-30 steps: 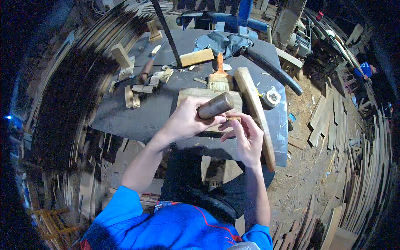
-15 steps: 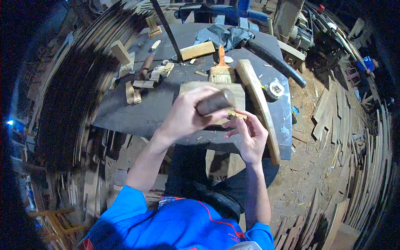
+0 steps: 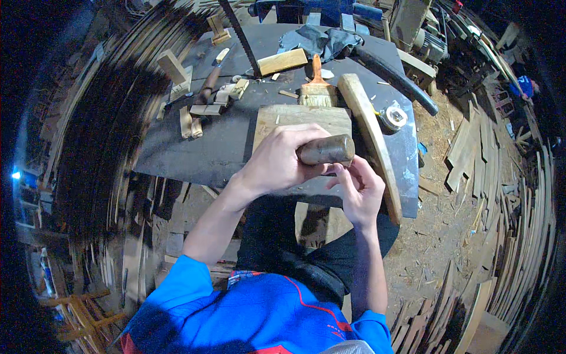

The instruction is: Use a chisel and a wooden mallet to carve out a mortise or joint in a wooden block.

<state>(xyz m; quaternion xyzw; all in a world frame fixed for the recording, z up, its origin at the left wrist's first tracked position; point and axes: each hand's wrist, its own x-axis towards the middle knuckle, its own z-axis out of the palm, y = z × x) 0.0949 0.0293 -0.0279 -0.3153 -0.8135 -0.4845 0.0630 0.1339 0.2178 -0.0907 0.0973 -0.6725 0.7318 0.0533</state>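
Observation:
My left hand point(image 3: 283, 154) is wrapped around a thick brown cylinder point(image 3: 327, 150) that looks like a tool handle, its rounded end pointing right. Close behind that end, my right hand point(image 3: 361, 187) has its thumb and fingers pinched together. The small pale wooden piece seen between them earlier is now mostly hidden by the cylinder. Both hands are over the near edge of a flat wooden board point(image 3: 303, 116). A wide paintbrush point(image 3: 318, 88) with an orange handle lies just beyond the board.
On the dark table point(image 3: 194, 156) lie a long wooden bar point(image 3: 368, 135), a tape roll point(image 3: 394, 118), a black tube point(image 3: 398, 79), a grey cloth point(image 3: 318, 44), a saw blade point(image 3: 240, 38) and small wood blocks point(image 3: 206, 110). Stacked planks point(image 3: 525, 212) stand on both sides.
The brown cylinder has shifted right and turned more level, covering the small wooden piece in my right hand. The view has shifted slightly.

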